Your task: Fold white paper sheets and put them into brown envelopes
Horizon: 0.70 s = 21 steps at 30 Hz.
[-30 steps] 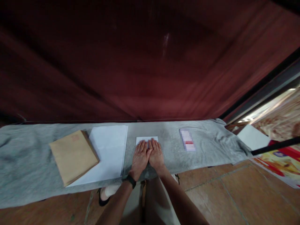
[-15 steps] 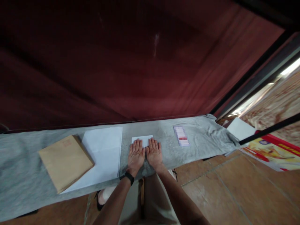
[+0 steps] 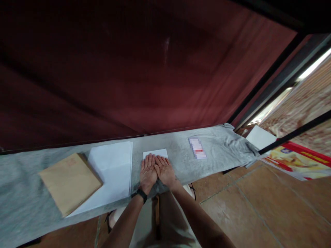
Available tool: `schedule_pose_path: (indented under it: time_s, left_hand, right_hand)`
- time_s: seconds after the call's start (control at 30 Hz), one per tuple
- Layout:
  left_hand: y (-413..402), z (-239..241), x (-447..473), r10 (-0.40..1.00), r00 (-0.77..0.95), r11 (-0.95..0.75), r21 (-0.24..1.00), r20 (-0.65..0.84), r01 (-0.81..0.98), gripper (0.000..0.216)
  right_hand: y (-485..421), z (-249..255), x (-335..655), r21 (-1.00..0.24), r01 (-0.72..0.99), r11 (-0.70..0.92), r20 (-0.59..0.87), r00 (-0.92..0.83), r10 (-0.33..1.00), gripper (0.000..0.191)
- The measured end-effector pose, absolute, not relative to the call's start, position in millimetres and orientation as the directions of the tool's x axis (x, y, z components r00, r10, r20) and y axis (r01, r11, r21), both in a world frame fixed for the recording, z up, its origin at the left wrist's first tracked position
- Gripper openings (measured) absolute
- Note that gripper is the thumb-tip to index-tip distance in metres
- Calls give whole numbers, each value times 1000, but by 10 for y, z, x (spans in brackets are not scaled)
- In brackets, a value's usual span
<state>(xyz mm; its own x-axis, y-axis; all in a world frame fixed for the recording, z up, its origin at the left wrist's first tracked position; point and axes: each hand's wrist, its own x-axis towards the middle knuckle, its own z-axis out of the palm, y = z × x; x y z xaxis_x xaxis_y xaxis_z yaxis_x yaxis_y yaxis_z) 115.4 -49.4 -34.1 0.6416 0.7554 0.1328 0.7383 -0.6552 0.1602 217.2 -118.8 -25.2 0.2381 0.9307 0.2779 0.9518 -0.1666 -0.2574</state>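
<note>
Forearms (image 3: 126, 218) reach up from the bottom edge of my remote view, with a black wristband (image 3: 141, 195) on the left and brown floor tiles (image 3: 230, 208) below on the right. Beyond them, on the bench (image 3: 178, 151), lie both hands, palms down, fingers straight, gripping nothing. The left hand (image 3: 148, 173) and right hand (image 3: 165, 172) meet at their inner edges, resting on a small white paper (image 3: 160, 152) whose far strip shows past the fingertips. Most of it is hidden from me, so I cannot tell how it is folded, if at all.

My worry is uneven pressure: the soft grey cloth (image 3: 219, 142) could bunch and make the paper skid or crease crookedly.

To the left, a stack of brown envelopes (image 3: 70, 182) lies askew, partly over large white sheets (image 3: 116, 172). Both come near the front edge; a knock from the left arm might tip them off. To the right, well apart, sits a pale slip (image 3: 197, 146) with a red band, its detail blurred. Behind everything hangs dark red fabric (image 3: 144, 93).
</note>
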Motion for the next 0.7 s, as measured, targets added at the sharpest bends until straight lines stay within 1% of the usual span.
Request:
schedule_pose_path:
  time_s: [0.2, 0.3, 0.37, 0.43, 0.5, 0.57, 0.63, 0.7]
  left_hand:
    - [-507, -329, 1033, 801, 562, -593, 139, 208, 793, 59]
    - [-509, -292, 946, 834, 509, -541, 136, 211, 830, 60]
    - [-510, -266, 914, 856, 466, -502, 146, 222, 853, 61]
    - [-524, -243, 917, 853, 454, -502, 167, 257, 849, 61]
    - [-559, -229, 953, 803, 521, -581, 186, 289, 792, 61]
    - [-609, -227, 1014, 708, 649, -703, 191, 277, 685, 59]
    - [-646, -228, 1087, 635, 740, -772, 179, 221, 609, 57]
    - [-646, -222, 1161, 627, 766, -779, 140, 143, 611, 54]
  right_hand:
    - [-1357, -308, 2315, -229, 945, -235, 297, 298, 907, 51]
    - [-1442, -318, 2403, -235, 933, -274, 286, 336, 898, 53]
    - [-1463, -318, 2422, -242, 928, -283, 279, 346, 896, 54]
    - [-1461, -314, 2419, -252, 924, -287, 275, 353, 894, 55]
    - [-1452, -306, 2409, -263, 920, -290, 271, 359, 893, 55]
    - [-1449, -290, 2402, -274, 916, -293, 265, 365, 892, 55]
    - [-1452, -270, 2403, -277, 915, -292, 255, 363, 896, 54]
    - [-1457, -252, 2407, -281, 913, -297, 243, 367, 898, 52]
